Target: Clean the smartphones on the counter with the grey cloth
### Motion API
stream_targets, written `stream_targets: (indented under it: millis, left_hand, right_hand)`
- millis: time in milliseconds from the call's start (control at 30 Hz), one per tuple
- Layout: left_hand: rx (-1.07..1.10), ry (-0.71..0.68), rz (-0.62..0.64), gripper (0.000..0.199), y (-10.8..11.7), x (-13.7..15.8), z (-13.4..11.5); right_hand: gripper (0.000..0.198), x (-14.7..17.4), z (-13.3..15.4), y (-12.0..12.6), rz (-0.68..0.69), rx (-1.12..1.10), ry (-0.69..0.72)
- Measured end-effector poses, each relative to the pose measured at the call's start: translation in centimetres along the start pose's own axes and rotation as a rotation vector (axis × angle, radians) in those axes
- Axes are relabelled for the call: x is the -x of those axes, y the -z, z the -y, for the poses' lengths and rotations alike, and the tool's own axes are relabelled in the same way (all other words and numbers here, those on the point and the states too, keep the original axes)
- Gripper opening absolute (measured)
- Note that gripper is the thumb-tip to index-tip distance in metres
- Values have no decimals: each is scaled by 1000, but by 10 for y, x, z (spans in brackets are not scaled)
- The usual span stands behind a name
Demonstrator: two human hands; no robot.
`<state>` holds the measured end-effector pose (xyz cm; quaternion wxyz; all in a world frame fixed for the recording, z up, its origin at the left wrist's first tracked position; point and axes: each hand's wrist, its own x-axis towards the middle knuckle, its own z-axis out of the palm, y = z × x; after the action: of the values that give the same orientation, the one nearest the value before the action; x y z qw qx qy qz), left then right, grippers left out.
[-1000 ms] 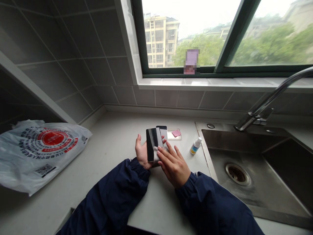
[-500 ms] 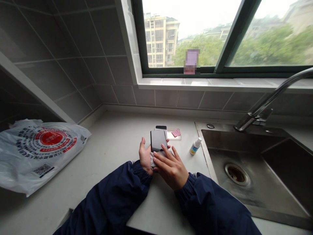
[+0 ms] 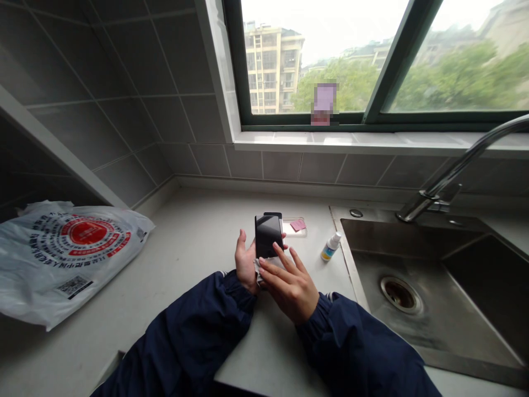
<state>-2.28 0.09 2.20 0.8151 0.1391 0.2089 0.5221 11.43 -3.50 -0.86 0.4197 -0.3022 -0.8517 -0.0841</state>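
Observation:
My left hand (image 3: 247, 260) cradles a smartphone (image 3: 268, 234) from beneath, its dark screen facing up and its thumb standing free at the left side. Over the phone's lower end lies my right hand (image 3: 291, 284), fingers pressing a crumpled whitish cloth (image 3: 273, 263) against the glass. Most of the cloth is hidden under those fingers. Just behind the phone, a second dark-topped flat item (image 3: 273, 214) shows partly on the counter. Beside it rests a clear phone case (image 3: 294, 233) with a folded pink paper (image 3: 298, 225) on it.
A small white spray bottle (image 3: 331, 246) stands right of my hands, near the rim of a steel sink (image 3: 349, 264). A chrome faucet (image 3: 450, 168) arches over the sink. At the left lies a printed white plastic bag (image 3: 70, 259) on the pale counter (image 3: 177, 237).
The phone has tilted slightly, and its screen now looks darker, with less pale reflection. Its top edge sits a little higher in view. Both hands stay nearly in place.

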Motion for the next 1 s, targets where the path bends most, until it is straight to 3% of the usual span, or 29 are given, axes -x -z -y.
stream_targets:
  millis: [367,733,833,1000]
  left_hand:
    - [29,-35,32,89,-1,-3,-8]
    - [61,39,50,82,2,-1,12]
    - [76,84,95,81,-1,1,17]
    - [57,34,127,71,-6,4,27]
  right_hand:
    - [35,7,-12,0,73,72,-112]
    - [47,8,-3,-6,183,62,-140]
    - [51,7,-6,-3,181,77,-184]
    - [60,8,-12,-1,88,68,-295]
